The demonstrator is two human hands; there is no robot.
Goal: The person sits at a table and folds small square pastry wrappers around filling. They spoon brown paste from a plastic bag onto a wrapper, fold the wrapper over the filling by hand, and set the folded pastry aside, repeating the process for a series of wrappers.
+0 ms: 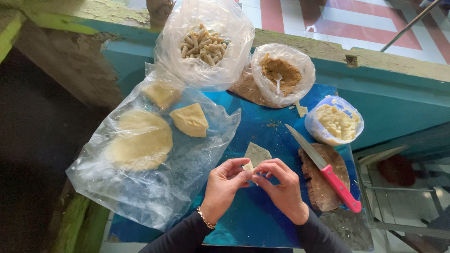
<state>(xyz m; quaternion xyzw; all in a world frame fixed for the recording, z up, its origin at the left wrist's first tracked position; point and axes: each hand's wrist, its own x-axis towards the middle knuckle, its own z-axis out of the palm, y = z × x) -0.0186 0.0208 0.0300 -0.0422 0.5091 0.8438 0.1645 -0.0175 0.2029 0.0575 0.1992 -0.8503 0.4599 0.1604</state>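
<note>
Pale dough wrapper (pixel 255 155), partly folded, pinched by left hand (pixel 224 185) and right hand (pixel 281 187).

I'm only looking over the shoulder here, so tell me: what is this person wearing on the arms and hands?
Both hands are bare, with no gloves or rings that I can make out. The left hand has a thin gold-coloured chain bracelet at the wrist. The right hand has a bare wrist. Both forearms are covered by dark, close-fitting long sleeves reaching the wrists.
</note>
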